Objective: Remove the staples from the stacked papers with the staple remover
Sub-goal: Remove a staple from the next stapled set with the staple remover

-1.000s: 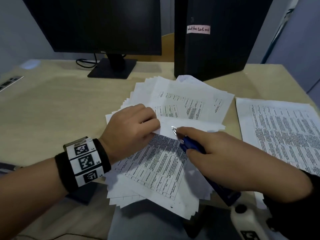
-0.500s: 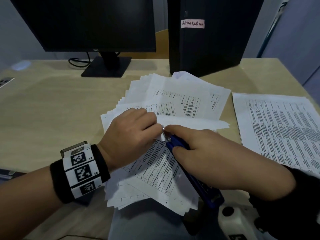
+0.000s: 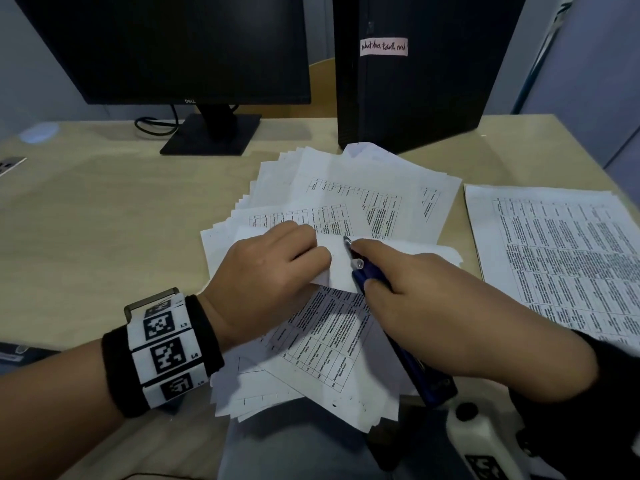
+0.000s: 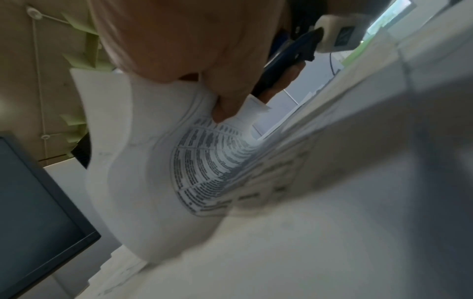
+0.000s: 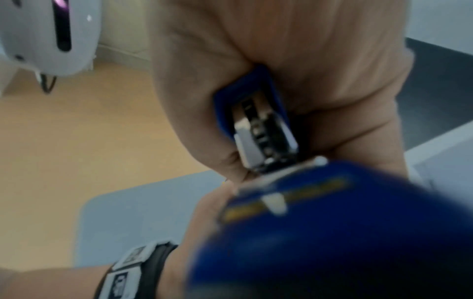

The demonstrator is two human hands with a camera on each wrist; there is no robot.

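— Since a second ago, what has been moved?

— Nearer to the far edge of the folded corner, the metal tip of the staple remover (image 3: pixel 347 241) has been slid, and the sheet has been curled further over by the left hand (image 3: pixel 266 271).

— How are the fingers set?

— The left fingers (image 4: pixel 225 105) are curled tight, with the bent corner of the stacked papers (image 3: pixel 332 341) pinched between them. The blue handle is wrapped by the right hand (image 3: pixel 433 306), forefinger laid along the top. The papers are fanned out at the middle of the table (image 3: pixel 104 220), toward its near edge, with a second pile (image 3: pixel 561 258) kept at the right edge.

— What could go wrong?

— The corner could be torn if the tip is levered while the sheet is held so tautly; whether a staple is caught cannot be told. Beyond, a monitor (image 3: pixel 166 46) and a computer tower (image 3: pixel 415 81) are stood.
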